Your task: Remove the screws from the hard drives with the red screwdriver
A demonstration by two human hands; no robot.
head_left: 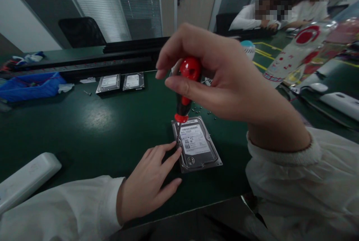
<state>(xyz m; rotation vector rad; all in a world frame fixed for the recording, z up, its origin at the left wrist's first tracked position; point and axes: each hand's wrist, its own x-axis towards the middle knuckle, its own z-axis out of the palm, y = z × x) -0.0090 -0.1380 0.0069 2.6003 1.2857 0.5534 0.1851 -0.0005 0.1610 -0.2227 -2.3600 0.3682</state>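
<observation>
A silver hard drive with a white label lies flat on the green table near the front edge. My right hand is closed round the red top of a red and black screwdriver, held upright with its tip at the drive's left edge. My left hand rests on the table with its fingers stretched out, the fingertips touching the drive's left side by the screwdriver tip.
Two more hard drives lie further back on the green table. Small screws are scattered behind the drive. A blue tray sits at the left, a white device at the near left. People sit at the back right.
</observation>
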